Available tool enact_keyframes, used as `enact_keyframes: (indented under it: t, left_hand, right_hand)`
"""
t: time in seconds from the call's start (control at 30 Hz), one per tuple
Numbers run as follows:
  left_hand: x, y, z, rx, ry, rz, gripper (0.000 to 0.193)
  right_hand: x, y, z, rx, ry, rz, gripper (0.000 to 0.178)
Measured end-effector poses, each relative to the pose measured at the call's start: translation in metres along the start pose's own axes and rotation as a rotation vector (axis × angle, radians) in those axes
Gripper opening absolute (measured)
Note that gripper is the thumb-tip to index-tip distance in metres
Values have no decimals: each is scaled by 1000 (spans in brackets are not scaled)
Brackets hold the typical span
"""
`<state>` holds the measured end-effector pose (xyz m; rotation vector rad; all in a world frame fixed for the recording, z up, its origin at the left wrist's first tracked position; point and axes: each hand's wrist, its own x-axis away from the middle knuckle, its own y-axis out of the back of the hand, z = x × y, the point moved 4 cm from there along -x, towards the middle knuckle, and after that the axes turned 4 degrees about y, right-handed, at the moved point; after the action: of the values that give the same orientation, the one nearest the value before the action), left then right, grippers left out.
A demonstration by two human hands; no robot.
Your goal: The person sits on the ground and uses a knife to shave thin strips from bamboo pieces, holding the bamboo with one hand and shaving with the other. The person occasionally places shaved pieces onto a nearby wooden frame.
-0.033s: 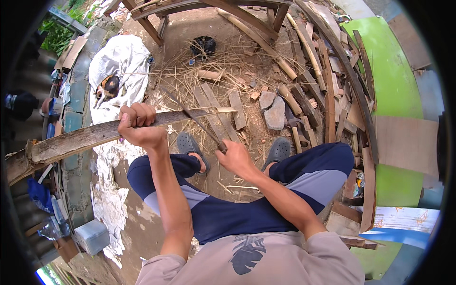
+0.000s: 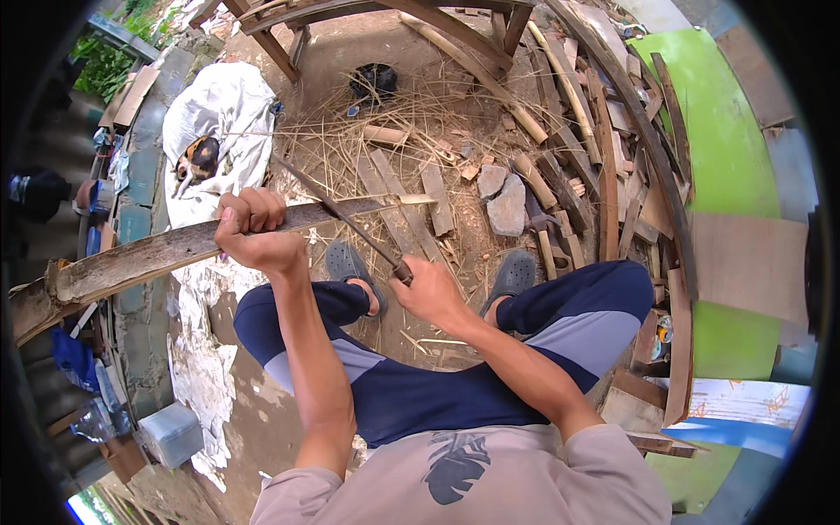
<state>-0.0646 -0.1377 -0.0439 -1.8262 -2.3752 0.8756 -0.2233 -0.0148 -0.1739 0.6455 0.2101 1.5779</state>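
- Gripping a long bamboo strip (image 2: 144,254), the left hand (image 2: 261,229) is closed in a fist around it, thumb side up, somewhat left of the middle of the view.
- The strip runs nearly level, held up off the ground: its rough, thick end with a raised node reaches the left rim, and its narrow, pale tip lies in front of the feet.
- The right hand (image 2: 430,293) is wrapped around the brown handle of a long, dark knife (image 2: 363,234), well apart from the left one.
- The blade slants up and leftward across the strip, between the left hand and the pale tip; whether its edge touches the bamboo, I cannot tell.
- Below the strip stand two grey clogs (image 2: 516,276), worn by the person, whose navy trousers (image 2: 455,402) have paler panels.
- Ahead, dry shavings (image 2: 315,131) litter the ground around flat wood pieces (image 2: 437,199), near two grey stones (image 2: 506,214).
- On the left, a black, orange and white cat (image 2: 199,160) lies curled on crumpled white sheeting (image 2: 223,96).
- At the top stands a wooden bench (image 2: 284,57); stacked timber (image 2: 605,175) and a green panel (image 2: 722,131) fill the right.
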Motion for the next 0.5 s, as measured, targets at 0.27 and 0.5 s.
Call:
enact_keyframes:
  t: [0.27,0.5]
  left_hand:
    - [-6,-6,7,86,-46,130,28]
    - [-4,-8,3,88,-36,114,28]
  right_hand:
    - [-47,-11,-97,88,-153,-127,22]
    - [-22,-9,-28,22,91,-121,24]
